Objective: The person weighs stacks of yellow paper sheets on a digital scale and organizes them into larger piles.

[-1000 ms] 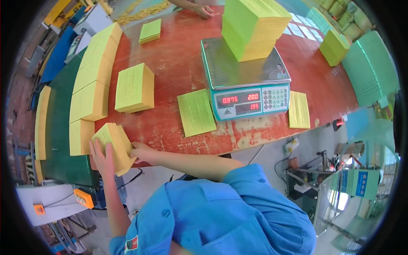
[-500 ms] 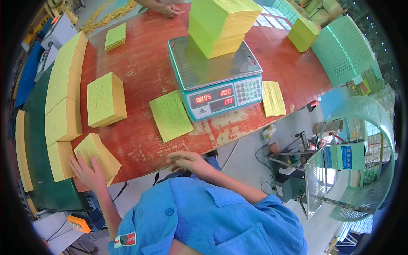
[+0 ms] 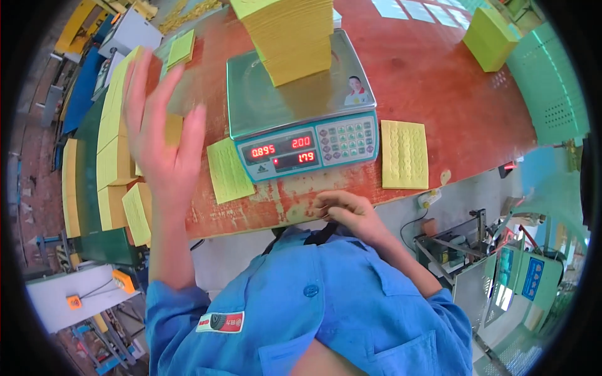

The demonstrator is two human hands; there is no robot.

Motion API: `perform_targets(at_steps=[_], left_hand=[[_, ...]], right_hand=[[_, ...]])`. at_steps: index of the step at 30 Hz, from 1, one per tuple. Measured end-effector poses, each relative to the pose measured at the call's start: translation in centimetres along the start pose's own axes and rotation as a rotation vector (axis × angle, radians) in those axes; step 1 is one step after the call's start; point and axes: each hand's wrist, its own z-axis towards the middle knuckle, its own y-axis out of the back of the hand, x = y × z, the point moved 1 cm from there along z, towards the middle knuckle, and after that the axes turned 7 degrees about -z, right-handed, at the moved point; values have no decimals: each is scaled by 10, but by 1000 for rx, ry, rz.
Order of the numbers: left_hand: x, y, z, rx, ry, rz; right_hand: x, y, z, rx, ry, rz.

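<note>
Two bare hands at a red worktop (image 3: pixel 451 106). The left hand (image 3: pixel 166 138), blurred, is raised in front of the worktop's left part, fingers and thumb spread wide, nothing seen in its grasp. The right hand (image 3: pixel 351 216) lies at the near edge, before the scale (image 3: pixel 307 147), with fingers loosely bent; nothing is seen in it, though its palm side is partly hidden, and whether it touches the edge cannot be told. On the scale's metal pan, toward its far edge, stands a tall stack (image 3: pixel 291 47) of yellow sheets; the display is lit red. At the worktop's near left corner a smaller stack (image 3: pixel 137 213) stands askew, touching or just beside the end of a row of yellow blocks (image 3: pixel 115 160) along the left edge. A partly hidden stack (image 3: pixel 175 128) shows behind the left hand. Beside the scale's left front corner lies a yellow sheet (image 3: pixel 229 172); just beside its right side, near the near edge, a thin pile (image 3: pixel 404 153). Toward the far right stands a yellow-green block (image 3: pixel 491 39).
</note>
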Motion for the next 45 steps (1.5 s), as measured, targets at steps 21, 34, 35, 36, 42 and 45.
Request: perform_targets(at_steps=[21, 34, 35, 36, 42, 45], left_hand=[[102, -116, 141, 128, 723, -623], [110, -127, 130, 239, 961, -1212], [109, -129, 130, 264, 1094, -1254], [105, -132, 131, 296, 1224, -1292], [103, -131, 130, 361, 1258, -1301], [91, -132, 130, 370, 1277, -1234]], right_hand=[[62, 109, -27, 172, 187, -258], [102, 102, 29, 414, 77, -524], [117, 107, 43, 266, 153, -432], [135, 112, 62, 135, 243, -415], [187, 127, 205, -417, 517, -210], [185, 124, 272, -494, 564, -272]])
